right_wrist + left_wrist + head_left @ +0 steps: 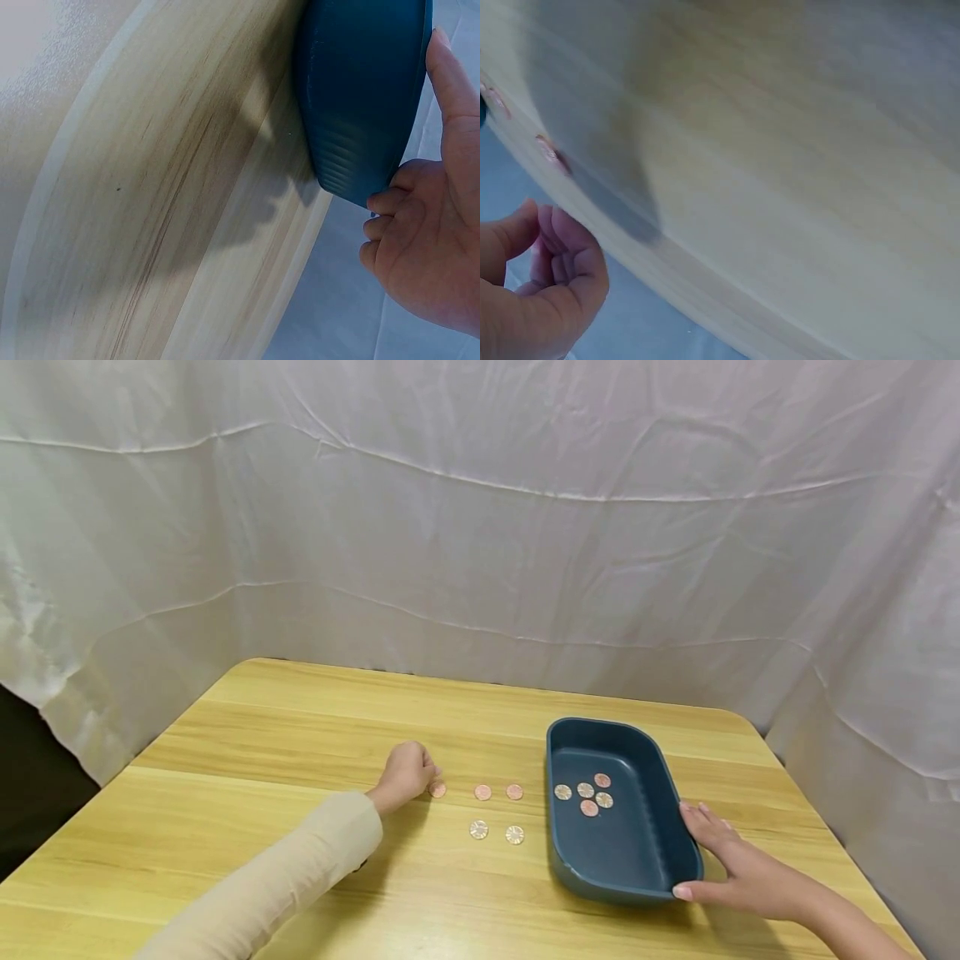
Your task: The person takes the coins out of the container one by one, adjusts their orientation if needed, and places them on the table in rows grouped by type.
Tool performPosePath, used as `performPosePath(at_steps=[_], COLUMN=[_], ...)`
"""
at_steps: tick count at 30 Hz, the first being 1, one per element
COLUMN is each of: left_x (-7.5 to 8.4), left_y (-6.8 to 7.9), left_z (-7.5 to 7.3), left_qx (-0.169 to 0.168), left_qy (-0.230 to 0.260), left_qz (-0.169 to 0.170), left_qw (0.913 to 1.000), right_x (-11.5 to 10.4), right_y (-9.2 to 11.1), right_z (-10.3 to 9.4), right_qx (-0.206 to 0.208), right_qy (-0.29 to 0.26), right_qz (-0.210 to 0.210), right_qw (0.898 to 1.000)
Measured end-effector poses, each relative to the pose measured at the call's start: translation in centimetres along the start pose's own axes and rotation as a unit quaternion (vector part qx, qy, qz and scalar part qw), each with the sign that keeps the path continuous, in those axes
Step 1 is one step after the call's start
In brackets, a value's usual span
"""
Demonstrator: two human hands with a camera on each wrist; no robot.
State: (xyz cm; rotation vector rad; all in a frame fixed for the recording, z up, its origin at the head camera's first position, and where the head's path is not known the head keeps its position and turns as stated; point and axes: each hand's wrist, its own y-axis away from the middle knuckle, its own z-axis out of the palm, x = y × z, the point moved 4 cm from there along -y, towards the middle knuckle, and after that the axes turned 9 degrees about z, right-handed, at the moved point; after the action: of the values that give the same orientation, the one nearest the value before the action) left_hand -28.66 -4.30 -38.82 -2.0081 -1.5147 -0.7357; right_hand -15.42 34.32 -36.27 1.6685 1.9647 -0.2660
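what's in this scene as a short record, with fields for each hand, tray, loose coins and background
left hand: fingers curled beside the leftmost reddish coin; contact unclear
right hand: holds the tray at its near right corner
tray: blue, on the wooden table; contains two reddish coins and three pale coins
loose coins: left of the tray; three reddish in a row, two pale nearer the person
background: creased pale cloth

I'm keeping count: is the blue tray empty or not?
Not empty: the blue tray holds five coins, with much of its floor bare.
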Motion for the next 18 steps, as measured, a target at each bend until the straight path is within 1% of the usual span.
performPosePath(at_steps=[3,6,7,10,12,16,18], left_x=[0.9,2.2,2.6,4.2,5.1,6.9,7.8], left_y=[0.0,0.0,0.0,0.0,0.1,0.2,0.2], left_z=[0.2,0.5,0.6,1.0,1.4,2.3,2.8], left_qx=[0.006,0.017,0.02,0.035,0.033,0.012,0.012], left_qy=[0.043,0.066,0.07,0.061,0.071,0.102,0.104], left_qz=[0.005,0.027,0.037,0.083,0.107,0.14,0.158], left_qw=[0.999,0.9974,0.9966,0.994,0.9912,0.9848,0.9819], right_x=[0.0,0.1,0.1,0.2,0.2,0.1,-0.1], right_y=[0.0,0.0,0.0,0.1,0.1,0.1,0.0], right_z=[0.0,0.0,0.0,0.0,0.0,0.0,0.0], right_qx=[-0.001,-0.003,-0.003,-0.004,-0.005,-0.007,-0.009], right_qy=[-0.004,-0.012,-0.014,-0.018,-0.02,-0.02,-0.017], right_qz=[-0.001,-0.001,-0.001,-0.001,-0.003,-0.004,-0.006], right_qw=[1.0,1.0,1.0,1.0,1.0,1.0,1.0])
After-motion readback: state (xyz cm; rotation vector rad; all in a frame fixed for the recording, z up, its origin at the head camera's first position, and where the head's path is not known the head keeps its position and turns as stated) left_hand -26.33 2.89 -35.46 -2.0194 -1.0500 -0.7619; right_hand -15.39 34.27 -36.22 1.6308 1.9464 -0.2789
